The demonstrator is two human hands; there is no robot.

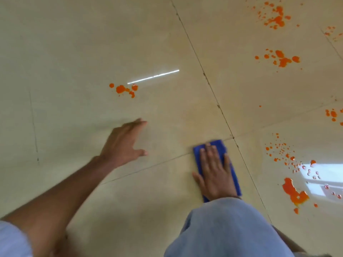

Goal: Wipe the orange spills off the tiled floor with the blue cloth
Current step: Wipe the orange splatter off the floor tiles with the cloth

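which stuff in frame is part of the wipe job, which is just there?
Job:
- folded blue cloth, pressed flat under the right hand
- orange liquid spills scattered on the floor
- glossy beige tiled floor

Just there:
- left hand, spread, holding nothing
- light blue trouser knee
- window reflection

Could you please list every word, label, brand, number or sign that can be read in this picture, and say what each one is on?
None: no text shows anywhere in the picture.
The blue cloth under the right hand is plain, with no tag or print in view.
The tiled floor bears only orange spills and reflections.
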